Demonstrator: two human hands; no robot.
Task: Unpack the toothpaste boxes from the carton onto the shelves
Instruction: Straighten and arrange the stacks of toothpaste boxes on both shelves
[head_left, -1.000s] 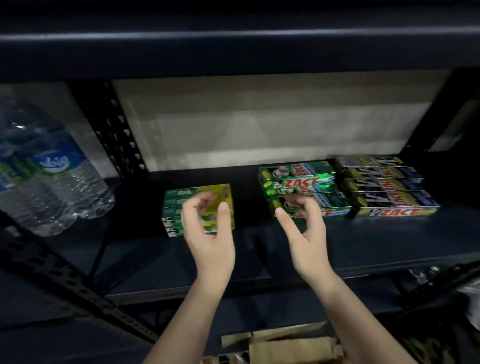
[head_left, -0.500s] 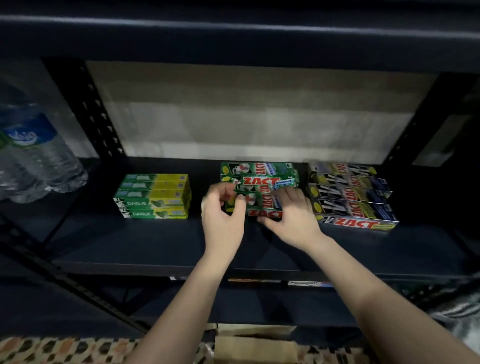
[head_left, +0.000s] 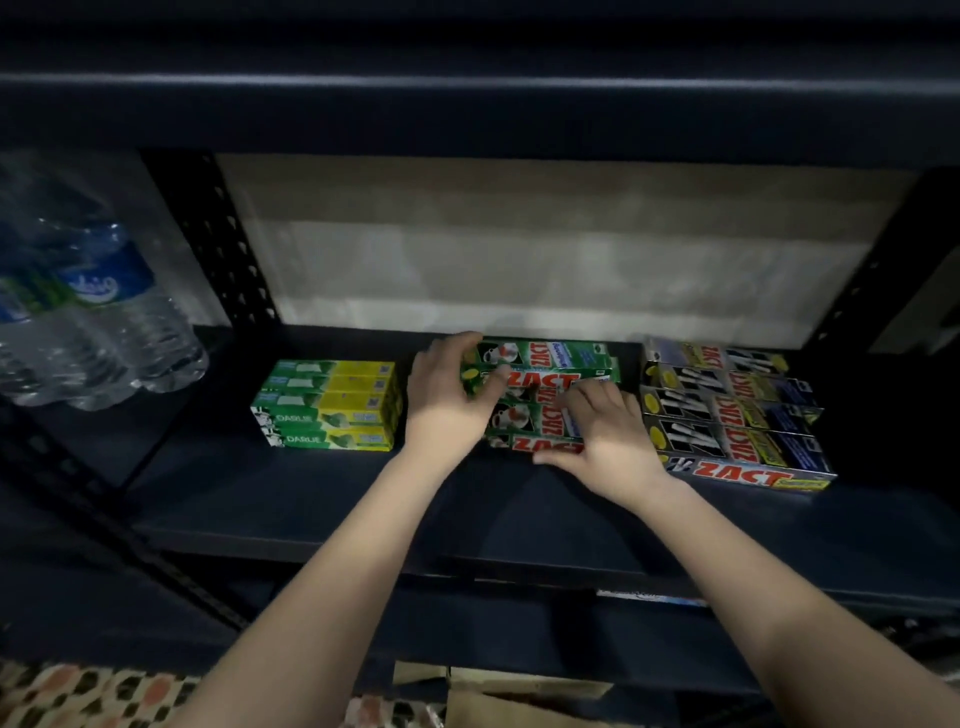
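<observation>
On the shelf (head_left: 311, 499), the left hand (head_left: 447, 405) gripped the green boxes (head_left: 550, 374); the right hand (head_left: 608, 436) pressed them with flat fingers.

both hands (head_left: 524, 415) are covering the near green ZACT boxes (head_left: 550, 364); carton (head_left: 498, 696) is getting cut off at bottom edge; water bottles (head_left: 88, 322) are blurring, running off left

The green cardboard ZACT toothpaste boxes (head_left: 550, 364) carry red lettering and yellow dots. The flat green-and-yellow cardboard DARLIE boxes (head_left: 332, 405) have white lettering. The grey-and-black cardboard ZACT boxes (head_left: 737, 415) show red letters, yellow patches and blue panels. The clear plastic water bottles (head_left: 88, 322) wear blue labels. The dark navy metal shelf (head_left: 311, 499) is plain.
</observation>
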